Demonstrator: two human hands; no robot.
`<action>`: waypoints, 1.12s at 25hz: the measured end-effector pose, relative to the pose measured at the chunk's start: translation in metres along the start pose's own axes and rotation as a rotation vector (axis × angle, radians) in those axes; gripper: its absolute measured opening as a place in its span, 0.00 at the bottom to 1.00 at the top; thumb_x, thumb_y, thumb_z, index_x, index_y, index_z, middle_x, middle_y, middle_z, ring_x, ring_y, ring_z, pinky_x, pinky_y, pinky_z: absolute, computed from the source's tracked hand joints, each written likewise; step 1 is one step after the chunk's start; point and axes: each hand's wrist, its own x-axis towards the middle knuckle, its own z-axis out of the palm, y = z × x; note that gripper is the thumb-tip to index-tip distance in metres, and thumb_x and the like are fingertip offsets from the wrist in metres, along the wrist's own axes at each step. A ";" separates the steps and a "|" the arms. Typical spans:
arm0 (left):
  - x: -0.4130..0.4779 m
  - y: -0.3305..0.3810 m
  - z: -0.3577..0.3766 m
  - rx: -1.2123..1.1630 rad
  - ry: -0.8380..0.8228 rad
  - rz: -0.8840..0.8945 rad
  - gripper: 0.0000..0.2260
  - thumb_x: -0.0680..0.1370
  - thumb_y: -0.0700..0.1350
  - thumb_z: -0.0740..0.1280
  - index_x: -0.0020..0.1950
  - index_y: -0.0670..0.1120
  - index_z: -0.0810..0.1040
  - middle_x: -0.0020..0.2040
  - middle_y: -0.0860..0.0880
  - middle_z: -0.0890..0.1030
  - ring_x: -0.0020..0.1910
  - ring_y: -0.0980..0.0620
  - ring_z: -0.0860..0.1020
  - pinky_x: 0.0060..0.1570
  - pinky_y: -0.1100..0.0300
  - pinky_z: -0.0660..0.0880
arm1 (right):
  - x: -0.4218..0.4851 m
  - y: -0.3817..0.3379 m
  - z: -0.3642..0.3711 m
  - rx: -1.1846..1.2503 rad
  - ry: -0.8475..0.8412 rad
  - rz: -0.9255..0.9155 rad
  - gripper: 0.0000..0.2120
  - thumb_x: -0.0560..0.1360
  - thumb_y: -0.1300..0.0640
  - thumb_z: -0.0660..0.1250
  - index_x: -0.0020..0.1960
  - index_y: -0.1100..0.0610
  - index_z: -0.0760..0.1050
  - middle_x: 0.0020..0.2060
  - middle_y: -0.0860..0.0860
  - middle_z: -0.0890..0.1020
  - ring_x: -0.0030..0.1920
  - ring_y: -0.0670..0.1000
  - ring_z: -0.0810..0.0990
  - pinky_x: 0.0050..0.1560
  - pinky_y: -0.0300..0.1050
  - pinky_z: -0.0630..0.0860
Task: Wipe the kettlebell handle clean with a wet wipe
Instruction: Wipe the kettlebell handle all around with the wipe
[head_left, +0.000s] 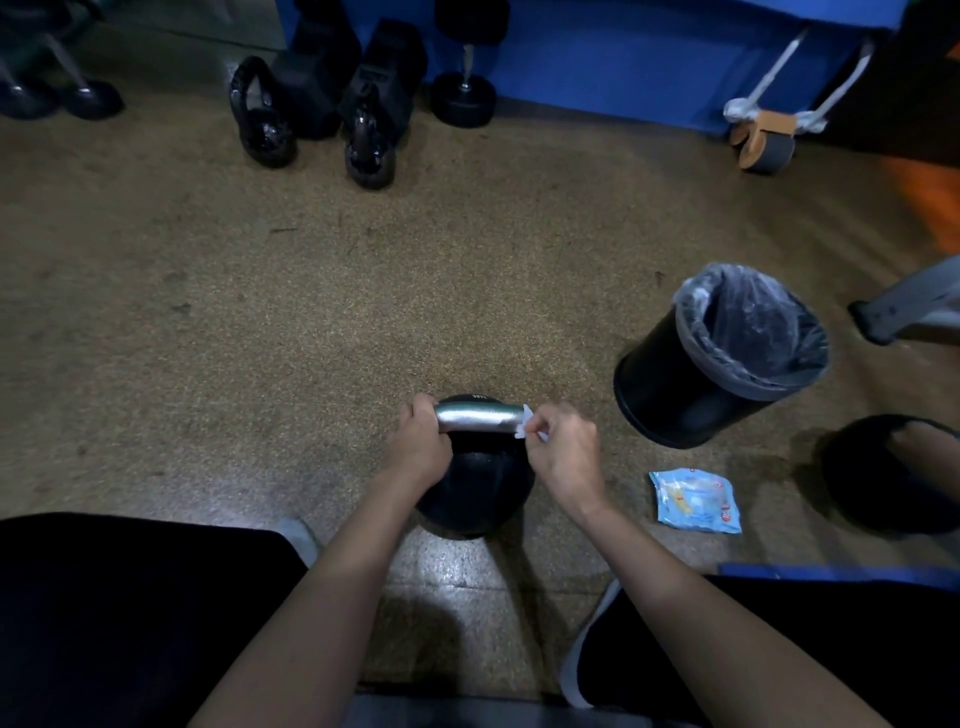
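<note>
Silver handle looks slick, so that scrap of wet wipe could slip out of the pinch or bunch up and miss spots. Right hand pinches the wipe at the handle's right end, while the left hand curls round the other end of the kettlebell handle. Wipe packet and lined bin sit to the kettlebell's right.

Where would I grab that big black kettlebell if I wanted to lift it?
Probably the silver handle, from above. It runs across the top of the kettlebell, with a gap underneath for fingers to curl through. Its middle is bare; the left hand grips one end and the right hand pinches a wet wipe at the other.
</note>
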 end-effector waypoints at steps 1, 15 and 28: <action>0.000 0.000 0.000 -0.004 0.002 0.005 0.16 0.75 0.38 0.59 0.62 0.45 0.64 0.63 0.41 0.69 0.57 0.38 0.73 0.59 0.46 0.70 | 0.000 0.001 -0.001 0.006 0.004 0.007 0.08 0.69 0.68 0.66 0.33 0.58 0.76 0.36 0.52 0.80 0.38 0.49 0.76 0.42 0.43 0.74; 0.000 0.001 -0.001 0.010 0.008 0.002 0.14 0.75 0.38 0.59 0.59 0.45 0.65 0.61 0.41 0.70 0.57 0.38 0.73 0.60 0.45 0.71 | 0.026 -0.012 -0.015 -0.043 -0.119 0.077 0.11 0.73 0.65 0.64 0.48 0.56 0.84 0.47 0.54 0.85 0.49 0.55 0.83 0.54 0.41 0.75; 0.000 0.000 -0.001 -0.001 0.008 0.009 0.14 0.75 0.38 0.60 0.60 0.45 0.65 0.62 0.42 0.69 0.56 0.38 0.74 0.58 0.45 0.72 | 0.052 -0.017 -0.022 -0.182 -0.313 0.089 0.10 0.73 0.65 0.65 0.50 0.58 0.83 0.50 0.55 0.84 0.55 0.54 0.80 0.60 0.42 0.73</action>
